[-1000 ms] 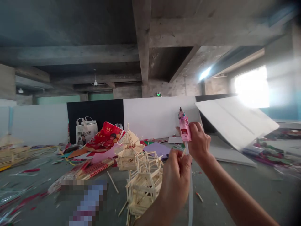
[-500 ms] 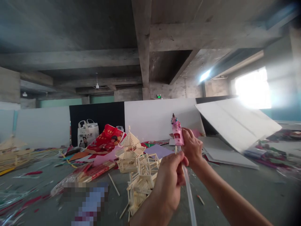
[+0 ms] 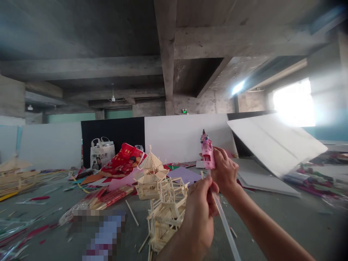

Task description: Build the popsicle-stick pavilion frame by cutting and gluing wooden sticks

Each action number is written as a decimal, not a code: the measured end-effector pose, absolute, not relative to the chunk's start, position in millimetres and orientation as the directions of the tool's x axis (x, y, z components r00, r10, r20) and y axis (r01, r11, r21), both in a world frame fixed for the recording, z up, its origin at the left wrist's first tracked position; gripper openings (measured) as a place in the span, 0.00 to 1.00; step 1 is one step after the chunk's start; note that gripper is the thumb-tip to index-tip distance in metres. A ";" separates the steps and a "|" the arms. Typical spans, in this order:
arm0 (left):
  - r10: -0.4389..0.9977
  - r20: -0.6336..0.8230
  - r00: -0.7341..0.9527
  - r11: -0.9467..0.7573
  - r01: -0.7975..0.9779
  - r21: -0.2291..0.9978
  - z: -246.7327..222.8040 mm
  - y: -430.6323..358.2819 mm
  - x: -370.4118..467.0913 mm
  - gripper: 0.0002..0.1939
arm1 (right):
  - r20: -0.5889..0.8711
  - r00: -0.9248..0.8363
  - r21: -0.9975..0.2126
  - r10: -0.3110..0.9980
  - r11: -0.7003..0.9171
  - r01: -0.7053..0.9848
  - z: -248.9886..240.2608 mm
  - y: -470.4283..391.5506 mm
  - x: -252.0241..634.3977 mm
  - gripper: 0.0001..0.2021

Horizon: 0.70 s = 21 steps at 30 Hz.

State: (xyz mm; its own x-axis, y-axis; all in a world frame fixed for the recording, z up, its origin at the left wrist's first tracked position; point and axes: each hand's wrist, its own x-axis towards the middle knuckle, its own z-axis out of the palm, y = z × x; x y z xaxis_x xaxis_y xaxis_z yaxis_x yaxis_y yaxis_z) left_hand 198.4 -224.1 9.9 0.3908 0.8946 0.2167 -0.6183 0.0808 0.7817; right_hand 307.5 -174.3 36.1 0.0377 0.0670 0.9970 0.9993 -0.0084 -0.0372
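A pink hot glue gun (image 3: pixel 207 154) points away from me, its dark nozzle up and glittery bits stuck around its front. My right hand (image 3: pixel 225 170) is wrapped round it from the right; the handle is hidden. A long translucent glue stick (image 3: pixel 226 223) runs out of its rear toward me. Just behind the gun, my left hand (image 3: pixel 198 214) pinches that stick between thumb and fingers. A thin wooden stick tip shows by the left thumb; whether it is held, I cannot tell. Left of my hands stands a pagoda model (image 3: pixel 152 177) of thin wooden sticks, partly covered by my left forearm.
Bundled sticks in red-and-clear wrapping (image 3: pixel 108 200) lie left of the model. Behind are a red bag (image 3: pixel 123 159), a white tote bag (image 3: pixel 102 154) and a purple sheet (image 3: pixel 185 174). Another stick model (image 3: pixel 16 174) stands far left. White boards (image 3: pixel 277 141) lean at right. Scraps litter the grey surface.
Both hands and the glue gun have shifted slightly right. The loose end of the glue stick has swung to the right. The models have not moved.
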 end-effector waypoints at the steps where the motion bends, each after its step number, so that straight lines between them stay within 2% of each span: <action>1: 0.890 0.215 0.402 0.090 -0.617 0.782 9.9 -222.3 197.1 0.17 | 0.998 0.030 -0.029 0.051 -0.008 1.000 36.0 -174.1 308.1 0.10; 7: 0.926 0.266 0.268 -0.076 -0.558 0.827 12.1 -219.7 192.3 0.15 | 1.000 0.004 -0.005 -0.012 -0.028 1.000 34.2 -169.1 307.7 0.09; 9: 0.920 0.219 0.325 0.016 -0.590 0.807 17.3 -222.3 190.8 0.15 | 0.999 -0.006 0.005 -0.041 -0.020 1.000 33.3 -166.7 307.1 0.09; 11: 0.871 0.168 0.462 0.177 -0.614 0.769 22.6 -223.4 189.2 0.16 | 0.999 -0.014 0.014 -0.039 -0.002 1.000 32.3 -165.0 307.2 0.09; 13: 0.822 0.197 0.534 0.213 -0.610 0.764 24.6 -221.1 188.2 0.17 | 1.000 -0.005 0.005 -0.025 0.014 1.000 31.6 -164.5 307.4 0.09; 15: 0.837 0.296 0.460 0.027 -0.576 0.817 21.6 -216.0 188.1 0.17 | 1.000 0.015 -0.015 -0.015 0.025 1.000 31.4 -164.9 307.1 0.09; 18: 0.855 0.445 0.266 -0.325 -0.394 0.860 12.6 -208.7 189.5 0.18 | 0.999 0.053 -0.053 0.002 0.026 0.998 31.7 -165.5 304.6 0.08; 21: 0.870 0.447 0.209 -0.364 -0.341 0.867 9.0 -207.7 191.1 0.17 | 0.995 0.093 -0.094 0.029 0.011 0.996 31.9 -163.9 301.8 0.08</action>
